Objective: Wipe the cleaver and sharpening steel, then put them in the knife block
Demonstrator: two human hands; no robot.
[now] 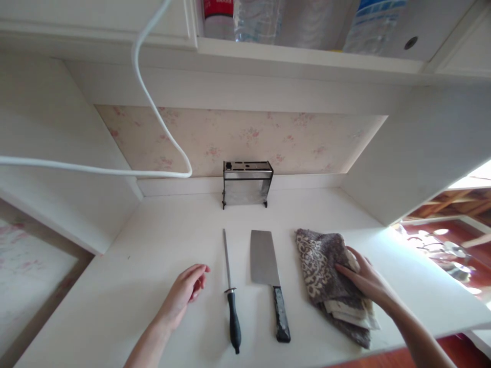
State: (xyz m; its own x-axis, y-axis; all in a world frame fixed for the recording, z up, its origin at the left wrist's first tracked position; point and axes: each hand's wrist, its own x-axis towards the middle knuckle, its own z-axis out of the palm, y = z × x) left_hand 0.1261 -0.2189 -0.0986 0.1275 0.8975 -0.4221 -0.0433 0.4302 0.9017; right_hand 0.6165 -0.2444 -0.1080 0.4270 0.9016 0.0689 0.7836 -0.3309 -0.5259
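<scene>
- The counter (164,235) is bearing the cloth (320,266) at the right, its long axis slanting from far left to near right.
- The cloth is looking rumpled and folded, grey-brown with cream scrolls, paler layers showing at its near end.
- The right hand (364,276), clearly the nearer, is touching the cloth's right edge, the cloth extending leftward from it; whether it is gripping, I cannot tell.
- The left hand (186,289) is curling loosely, holding nothing, beside the steel (233,322).
</scene>
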